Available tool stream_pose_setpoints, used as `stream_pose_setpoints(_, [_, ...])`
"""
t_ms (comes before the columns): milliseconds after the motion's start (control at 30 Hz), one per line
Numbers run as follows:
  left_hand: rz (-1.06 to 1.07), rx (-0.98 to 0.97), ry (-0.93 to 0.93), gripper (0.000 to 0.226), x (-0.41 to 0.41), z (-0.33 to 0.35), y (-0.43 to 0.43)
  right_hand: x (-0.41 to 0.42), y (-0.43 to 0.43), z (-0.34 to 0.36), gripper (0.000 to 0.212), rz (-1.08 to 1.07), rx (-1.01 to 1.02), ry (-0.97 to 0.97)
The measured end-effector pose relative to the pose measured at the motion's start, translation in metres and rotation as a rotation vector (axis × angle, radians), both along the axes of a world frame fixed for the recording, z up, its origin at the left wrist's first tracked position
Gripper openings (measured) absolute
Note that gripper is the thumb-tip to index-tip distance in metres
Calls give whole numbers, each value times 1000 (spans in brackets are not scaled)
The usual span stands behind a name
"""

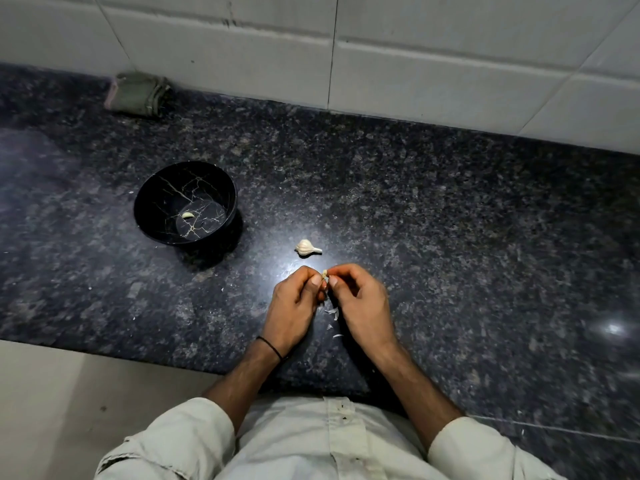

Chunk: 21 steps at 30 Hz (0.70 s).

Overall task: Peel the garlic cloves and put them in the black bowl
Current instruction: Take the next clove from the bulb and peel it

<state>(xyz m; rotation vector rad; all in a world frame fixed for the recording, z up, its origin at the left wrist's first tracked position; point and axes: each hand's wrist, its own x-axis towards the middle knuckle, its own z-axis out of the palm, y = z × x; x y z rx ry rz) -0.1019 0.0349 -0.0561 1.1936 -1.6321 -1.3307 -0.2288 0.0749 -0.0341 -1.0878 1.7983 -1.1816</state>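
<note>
Your left hand (294,299) and right hand (360,299) both pinch the garlic clove (324,274); strip its skin fully before the black bowl (149,188).

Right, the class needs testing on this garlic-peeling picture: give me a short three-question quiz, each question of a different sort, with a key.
1. True or false: the black bowl holds exactly one peeled clove.
2. Where does the garlic bulb lie? A inside the bowl; B on the countertop, apart from the bowl; C beneath the bowl.
3. Fill in: the left hand and the right hand together pinch a small ____, above the peel scraps.

Key: 1 true; 2 B; 3 garlic clove.
</note>
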Motion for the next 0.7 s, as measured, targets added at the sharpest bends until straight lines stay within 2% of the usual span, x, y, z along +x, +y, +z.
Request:
stream_pose_setpoints(133, [-32,-13,-14,25,1,1,-1,-1,1,7,16,53,-23,34])
stream_pose_setpoints(233, [-39,-29,-33,22,1,1,-1,-2,-1,7,10,97,-60,82])
stream_pose_setpoints(433, [19,-17,-36,22,1,-1,1,-4,-1,7,6,69,-32,230])
stream_pose_setpoints(533, [42,17,-15,7,-1,-1,2,-5,0,6,6,60,0,216])
stream_pose_setpoints(700, [38,22,31,11,-2,-2,3,-6,1,7,5,50,9,181])
